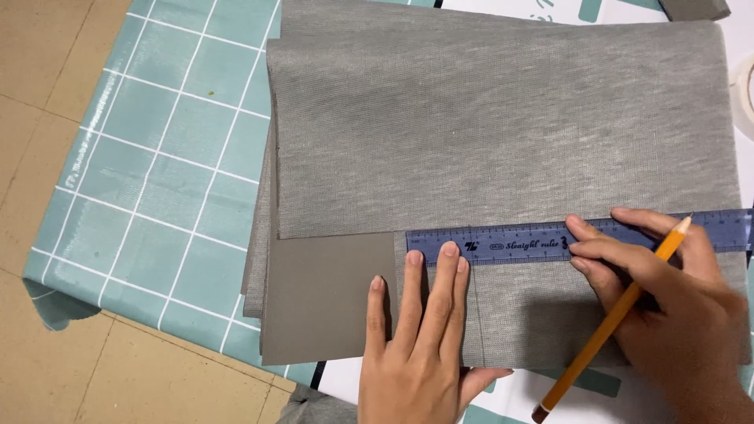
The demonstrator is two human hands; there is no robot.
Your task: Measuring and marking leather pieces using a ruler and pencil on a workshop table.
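Now your left hand [420, 330] lies flat with fingers spread on the grey cloth [503, 118] at six o'clock, pressing the blue ruler [565, 239], while your right hand [667, 298] at four o'clock pinches a yellow pencil [620, 314], one thin line drawn, nothing cut yet.

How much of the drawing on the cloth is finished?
One pencil line already runs down the grey cloth. Now the left hand presses the cloth beside the blue ruler, and the right hand steadies it, holding a pencil. No line along the ruler shows yet.
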